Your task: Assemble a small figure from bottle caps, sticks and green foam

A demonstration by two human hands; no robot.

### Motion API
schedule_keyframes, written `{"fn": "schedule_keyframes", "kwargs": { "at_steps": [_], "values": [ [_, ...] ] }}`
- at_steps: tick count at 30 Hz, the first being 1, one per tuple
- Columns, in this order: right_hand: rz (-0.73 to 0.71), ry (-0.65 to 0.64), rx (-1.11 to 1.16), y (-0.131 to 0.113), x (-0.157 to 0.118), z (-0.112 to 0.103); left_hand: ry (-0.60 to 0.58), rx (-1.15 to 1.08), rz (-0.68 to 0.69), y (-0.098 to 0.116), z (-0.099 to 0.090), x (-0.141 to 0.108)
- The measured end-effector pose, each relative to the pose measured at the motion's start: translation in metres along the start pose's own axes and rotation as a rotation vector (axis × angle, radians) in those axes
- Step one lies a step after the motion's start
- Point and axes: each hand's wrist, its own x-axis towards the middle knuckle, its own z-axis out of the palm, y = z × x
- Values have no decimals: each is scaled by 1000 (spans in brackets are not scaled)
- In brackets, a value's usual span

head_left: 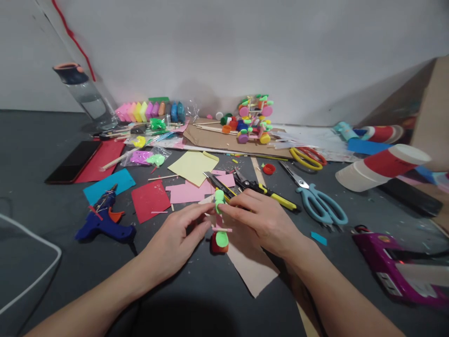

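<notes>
Right hand's grip (263, 215) touching a little green and pink toy (219, 222), left hand's grip (180, 231) beside it, can't tell if either pinches, toy between both, messy dark desk (31, 140), pale wall (196, 51) behind.

1. Is backed by a plain, pale grey wall (217, 56) across the full width.
2. Extends as a dark grey tabletop (28, 145) up to the wall.
3. Is bordered at far right by a brown cardboard panel (432, 114).
4. Is lit softly, with faint shadows low on the wall.
</notes>
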Motion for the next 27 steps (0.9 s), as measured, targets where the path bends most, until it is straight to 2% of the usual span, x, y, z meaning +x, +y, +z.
{"fn": "schedule_keyframes", "kwargs": {
  "at_steps": [6,16,24,27],
  "values": [
    [16,53,4,0,0,0,-5,-29,-4,-2,0,-1],
    [202,147,8,1,0,0,14,-28,-18,-1,-2,0],
    [258,20,-18,-3,5,3,44,-45,-27,-9,2,3],
    [310,0,-55,-6,5,6,-2,-122,-41,-10,3,3]
  ]
}}
